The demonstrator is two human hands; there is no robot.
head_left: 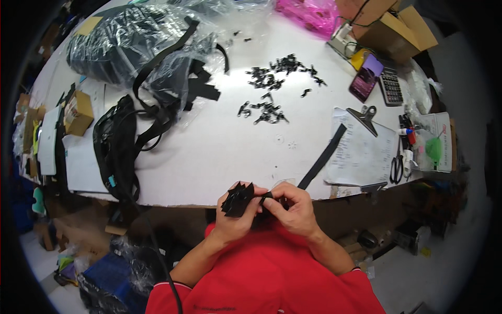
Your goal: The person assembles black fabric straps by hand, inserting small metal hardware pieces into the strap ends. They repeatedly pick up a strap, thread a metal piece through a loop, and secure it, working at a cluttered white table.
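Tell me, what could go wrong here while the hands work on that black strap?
The left hand holds a thick bunch of black strap pieces; some might slip out. The right hand pinches a long black strap trailing across the paper sheets, so a tug could drag them off the table.

The small black piece pinched at the fingertips of the right hand (pixel 297 208) is mostly covered by fingers, its shape unclear. The left hand (pixel 234 219) hides the lower part of the bunched black webbing strips (pixel 238 199). At twelve o'clock, the scattered small black plastic clips (pixel 272 89) are too tiny to tell apart. At one o'clock the crumpled pink plastic bag (pixel 308 13) is cut off by the top edge.
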